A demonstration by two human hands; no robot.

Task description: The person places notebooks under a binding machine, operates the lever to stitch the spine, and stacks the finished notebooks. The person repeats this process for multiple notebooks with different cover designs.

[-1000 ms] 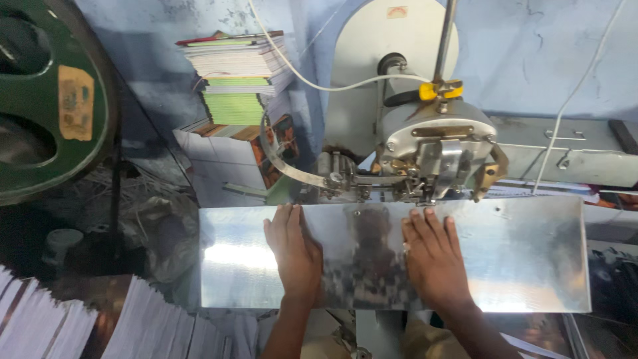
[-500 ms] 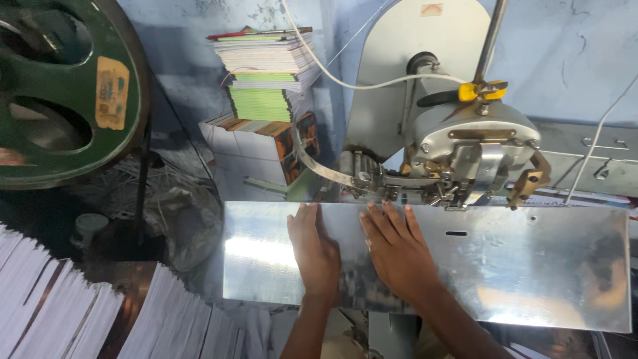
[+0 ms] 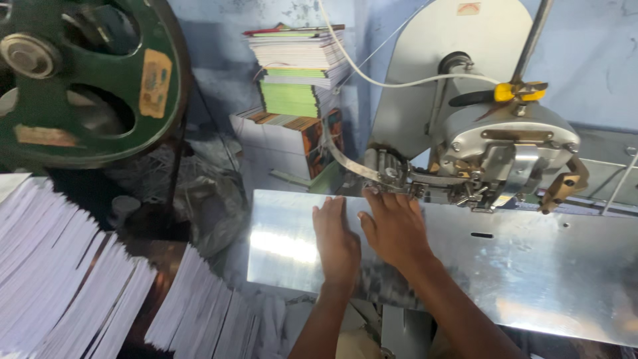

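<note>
Head view: yellow label (image 3: 155, 83) on green flywheel (image 3: 86, 80).

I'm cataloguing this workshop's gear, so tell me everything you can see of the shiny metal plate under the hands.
The metal plate is a wide, flat, silvery sheet, bright with glare at its left end and dully reflective elsewhere. It has a small dark slot near the middle. It lies level below the grey machine head. The left hand and right hand rest flat on it, palms down, side by side.
</note>
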